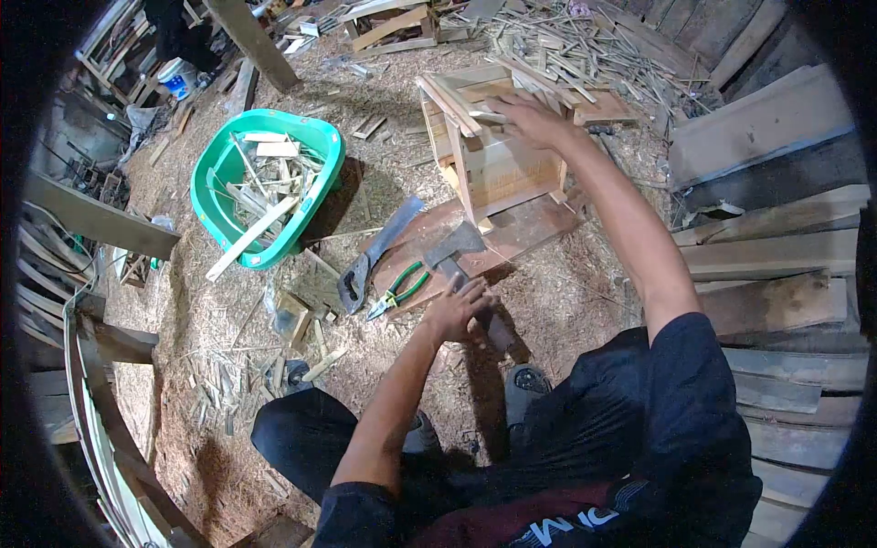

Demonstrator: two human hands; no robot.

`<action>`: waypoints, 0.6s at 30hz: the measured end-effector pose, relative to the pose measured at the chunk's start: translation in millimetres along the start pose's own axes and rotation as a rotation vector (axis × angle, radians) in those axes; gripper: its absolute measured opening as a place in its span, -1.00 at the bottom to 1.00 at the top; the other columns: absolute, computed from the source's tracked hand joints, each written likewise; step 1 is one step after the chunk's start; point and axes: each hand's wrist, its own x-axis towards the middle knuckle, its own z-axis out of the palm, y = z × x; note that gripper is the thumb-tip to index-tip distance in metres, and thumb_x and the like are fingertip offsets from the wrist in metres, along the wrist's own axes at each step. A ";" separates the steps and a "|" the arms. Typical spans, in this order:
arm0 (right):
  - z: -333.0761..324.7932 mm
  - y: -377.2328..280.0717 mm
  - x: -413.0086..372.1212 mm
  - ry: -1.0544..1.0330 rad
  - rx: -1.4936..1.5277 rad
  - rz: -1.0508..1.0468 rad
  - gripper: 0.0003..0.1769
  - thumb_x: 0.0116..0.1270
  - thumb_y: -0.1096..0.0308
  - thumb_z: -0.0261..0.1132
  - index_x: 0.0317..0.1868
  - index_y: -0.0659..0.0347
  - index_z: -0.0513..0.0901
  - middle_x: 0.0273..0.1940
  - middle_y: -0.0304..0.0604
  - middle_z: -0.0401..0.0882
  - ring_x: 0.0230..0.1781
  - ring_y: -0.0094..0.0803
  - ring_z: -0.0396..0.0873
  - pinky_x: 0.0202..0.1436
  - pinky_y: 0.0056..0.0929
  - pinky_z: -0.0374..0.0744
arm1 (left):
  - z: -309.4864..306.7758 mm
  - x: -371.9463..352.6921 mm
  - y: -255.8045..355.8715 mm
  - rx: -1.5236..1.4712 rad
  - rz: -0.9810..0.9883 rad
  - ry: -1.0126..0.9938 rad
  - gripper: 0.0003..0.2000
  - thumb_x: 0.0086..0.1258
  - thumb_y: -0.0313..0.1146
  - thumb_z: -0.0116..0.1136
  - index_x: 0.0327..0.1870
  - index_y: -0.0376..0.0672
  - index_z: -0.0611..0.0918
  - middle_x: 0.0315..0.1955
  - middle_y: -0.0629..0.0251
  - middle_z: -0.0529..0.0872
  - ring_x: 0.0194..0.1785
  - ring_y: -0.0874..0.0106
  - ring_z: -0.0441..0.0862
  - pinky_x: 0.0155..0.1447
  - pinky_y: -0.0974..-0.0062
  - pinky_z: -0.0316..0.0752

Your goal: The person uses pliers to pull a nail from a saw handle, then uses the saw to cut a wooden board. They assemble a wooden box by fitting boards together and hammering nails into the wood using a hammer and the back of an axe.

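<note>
A small box of pale wooden boards (512,169) with a slanted, roof-like top stands on a reddish-brown board (539,224). My right hand (528,121) grips its top, fingers reaching across the upper edge; what lies under the palm is hidden. Lower down, my left hand (455,310) is over the handle of a hatchet (457,245), its fingers apart. The hatchet's dark head lies on the board, and part of the handle shows beyond my hand. Beside it are green-handled pliers (399,290) and a handsaw (379,256) with a dark grip.
A green plastic tub (333,173) holding wood scraps stands to the left. Sticks (575,55) are heaped at the back, and offcuts (228,384) lie on the shaving-covered floor. Planks (776,265) line the right side. A wooden post (251,41) rises at the upper left.
</note>
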 end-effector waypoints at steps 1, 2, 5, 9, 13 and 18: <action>4.2 -0.3 3.2 -0.028 -0.036 0.008 -0.41 0.39 0.24 0.25 0.41 0.06 0.36 0.39 0.03 0.30 0.39 -0.01 0.27 0.48 -0.11 0.23 | -0.5 3.6 0.5 0.027 0.004 -0.053 -0.27 0.13 -0.03 0.35 0.36 -0.06 0.40 0.37 0.12 0.38 0.53 0.21 0.15 0.58 -0.07 -0.12; 6.7 0.9 2.6 -0.053 -0.021 0.006 -0.42 0.40 0.20 0.25 0.40 0.04 0.37 0.39 0.02 0.30 0.39 -0.01 0.27 0.48 -0.11 0.23 | 3.3 8.9 0.6 0.076 -0.018 -0.064 -0.31 0.12 -0.11 0.33 0.34 -0.05 0.42 0.35 0.14 0.40 0.52 0.23 0.17 0.59 -0.04 -0.10; -5.3 -4.6 -7.7 -0.053 0.058 -0.036 -0.47 0.44 0.10 0.21 0.35 0.06 0.42 0.32 0.02 0.34 0.34 0.00 0.31 0.42 -0.08 0.27 | 16.2 15.1 -0.3 0.075 -0.075 -0.062 -0.44 0.09 -0.41 0.24 0.23 -0.04 0.51 0.25 0.22 0.49 0.47 0.25 0.26 0.59 0.03 -0.05; -10.7 -5.2 -37.6 -0.109 0.127 -0.046 -0.45 0.42 0.15 0.26 0.33 0.20 0.41 0.18 0.12 0.38 0.25 0.05 0.36 0.34 -0.11 0.36 | 3.9 -2.9 -6.4 0.014 -0.008 -0.075 -0.40 0.03 -0.47 0.28 0.23 -0.03 0.51 0.21 0.28 0.51 0.44 0.28 0.30 0.59 0.07 -0.04; -13.8 -10.4 -58.7 -0.200 0.105 -0.034 -0.43 0.43 0.20 0.25 0.35 0.25 0.37 0.15 0.14 0.37 0.22 0.04 0.37 0.33 -0.14 0.39 | -31.2 -23.6 -20.8 0.065 0.085 -0.230 -0.35 -0.04 -0.48 0.36 0.22 -0.01 0.50 0.22 0.32 0.49 0.45 0.36 0.29 0.57 0.08 0.04; -40.5 -54.5 -95.9 -0.198 0.141 0.013 -0.43 0.43 0.16 0.24 0.36 0.21 0.38 0.17 0.13 0.37 0.22 0.03 0.40 0.32 -0.13 0.41 | -9.6 -44.7 -51.9 0.101 0.037 -0.354 -0.32 0.18 -0.42 0.29 0.40 0.14 0.38 0.42 0.43 0.35 0.53 0.30 0.18 0.60 0.15 0.01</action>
